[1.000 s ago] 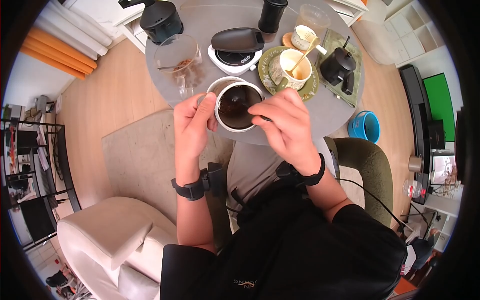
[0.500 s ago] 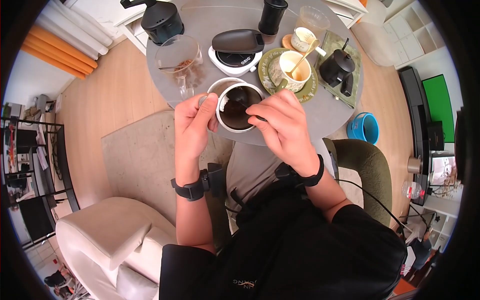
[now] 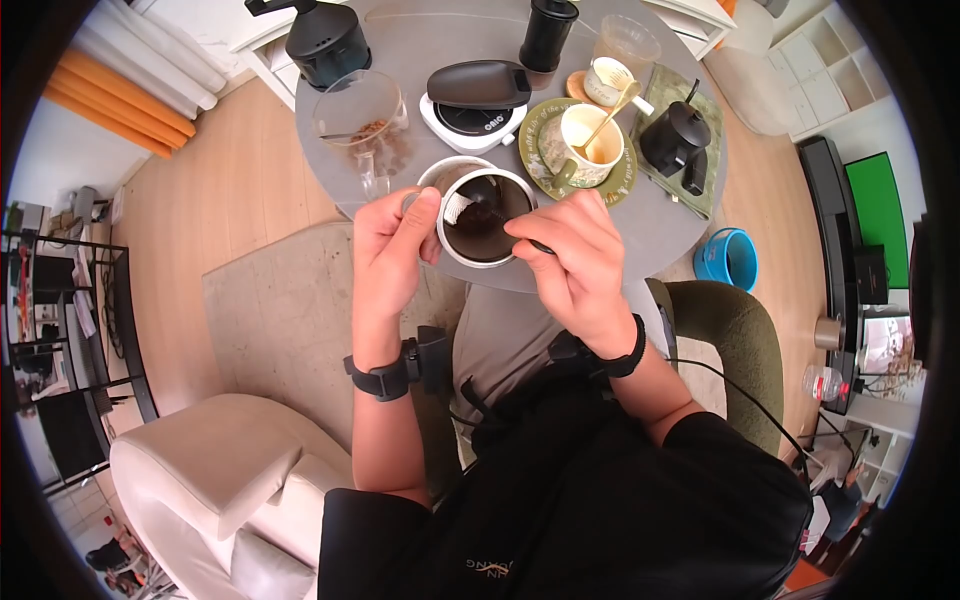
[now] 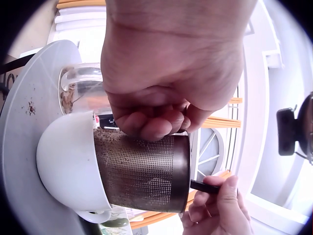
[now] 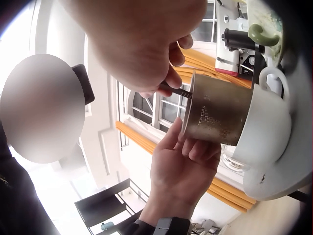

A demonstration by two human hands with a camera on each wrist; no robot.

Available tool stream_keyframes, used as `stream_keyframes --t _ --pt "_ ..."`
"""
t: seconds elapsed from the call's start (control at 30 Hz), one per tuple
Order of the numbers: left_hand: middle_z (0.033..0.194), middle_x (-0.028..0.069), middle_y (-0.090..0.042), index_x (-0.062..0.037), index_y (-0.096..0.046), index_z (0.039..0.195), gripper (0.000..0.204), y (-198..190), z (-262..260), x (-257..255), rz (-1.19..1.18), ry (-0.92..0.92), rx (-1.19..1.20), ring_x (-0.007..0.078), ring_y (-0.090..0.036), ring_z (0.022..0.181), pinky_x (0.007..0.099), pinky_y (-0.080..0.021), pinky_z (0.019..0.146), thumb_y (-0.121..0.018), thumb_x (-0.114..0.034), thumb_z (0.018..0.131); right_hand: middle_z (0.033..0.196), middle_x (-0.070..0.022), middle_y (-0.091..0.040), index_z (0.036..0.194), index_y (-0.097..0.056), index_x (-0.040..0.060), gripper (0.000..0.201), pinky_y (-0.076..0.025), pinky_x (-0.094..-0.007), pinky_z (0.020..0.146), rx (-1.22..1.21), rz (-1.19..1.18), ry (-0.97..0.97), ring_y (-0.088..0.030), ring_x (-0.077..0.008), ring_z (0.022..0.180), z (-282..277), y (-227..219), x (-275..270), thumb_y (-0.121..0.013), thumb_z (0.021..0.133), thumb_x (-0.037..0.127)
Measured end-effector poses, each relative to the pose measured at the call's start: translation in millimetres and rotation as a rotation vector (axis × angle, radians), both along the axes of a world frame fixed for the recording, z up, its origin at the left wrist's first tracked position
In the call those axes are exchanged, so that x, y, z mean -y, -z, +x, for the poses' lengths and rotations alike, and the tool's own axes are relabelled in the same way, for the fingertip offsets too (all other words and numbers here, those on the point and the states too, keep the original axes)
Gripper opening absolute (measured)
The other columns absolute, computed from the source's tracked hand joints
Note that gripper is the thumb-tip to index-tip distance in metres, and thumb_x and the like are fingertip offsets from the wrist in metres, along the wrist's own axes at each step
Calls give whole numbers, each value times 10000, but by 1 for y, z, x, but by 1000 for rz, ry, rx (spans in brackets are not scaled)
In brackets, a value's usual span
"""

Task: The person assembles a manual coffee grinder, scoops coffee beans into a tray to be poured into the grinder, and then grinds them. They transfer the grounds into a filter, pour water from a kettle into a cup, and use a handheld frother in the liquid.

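Note:
My left hand (image 3: pixel 388 245) grips a tall metal mesh filter (image 4: pixel 142 171) at its side near the rim. The filter's lower end sits inside a white cup (image 4: pixel 68 156) on the table. In the right hand (image 3: pixel 575 255), thumb and fingers pinch the dark handle of a spoon (image 4: pixel 203 187), which reaches over the rim into the filter. From above, the spoon's black bowl shows inside at the far wall. Dark, wet-looking grounds (image 3: pixel 484 216) lie in the filter, and a pale patch of mesh shows beside them.
On the round grey table (image 3: pixel 455 30) stand a glass jug (image 3: pixel 362 125) with brown pieces, a white scale (image 3: pixel 470 135) under a black lid-like piece, and a green-handled cup (image 3: pixel 590 140) on a saucer with a gold spoon. Black kettles (image 3: pixel 327 45) (image 3: pixel 674 135) flank them. A blue bucket (image 3: pixel 726 258) is on the floor.
My right hand has shifted slightly left and then back right with the spoon. The dark grounds have moved, showing a pale patch of filter wall. The left hand keeps its grip.

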State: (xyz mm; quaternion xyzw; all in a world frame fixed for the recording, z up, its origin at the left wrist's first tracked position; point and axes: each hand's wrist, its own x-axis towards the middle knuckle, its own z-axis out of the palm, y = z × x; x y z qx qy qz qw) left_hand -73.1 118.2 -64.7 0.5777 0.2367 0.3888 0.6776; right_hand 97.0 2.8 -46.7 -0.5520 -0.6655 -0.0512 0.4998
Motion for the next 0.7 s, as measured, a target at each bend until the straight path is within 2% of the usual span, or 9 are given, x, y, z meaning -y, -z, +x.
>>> stream_keyframes --t 0.1,0.33,0.43,0.7 --pt "621 -21 -474 -74 -541 715 395 1 1 0 -2 -3 -25 77 -439 531 253 -375 508 -573 -255 1066 812 -21 -638 949 -718 83 176 -378 -360 707 84 -106 11 -526 -242 765 2 -3 -2 -794 796 128" --pt "613 -20 -476 -72 -543 713 394 4 1 -1 4 9 -23 78 -443 534 256 -374 509 -576 -250 1063 807 -28 -629 946 -717 79 165 -387 -365 714 48 -69 7 -527 -252 784 9 -2 -1 -789 808 134" --pt "604 -20 -473 -71 -540 705 401 2 1 -1 16 -2 -59 80 -449 533 257 -376 511 -578 -250 1062 821 -35 -624 938 -716 76 153 -399 -376 722 72 -162 32 -529 -261 804 9 -4 -1 -785 814 132" --pt "602 -16 -480 -69 -537 700 409 4 0 -2 39 -2 -62 87 -453 532 260 -362 513 -572 -250 1066 841 -57 -624 939 -716 58 143 -430 -389 754 -18 -274 -120 -534 -277 817 6 -7 2 -776 836 138"
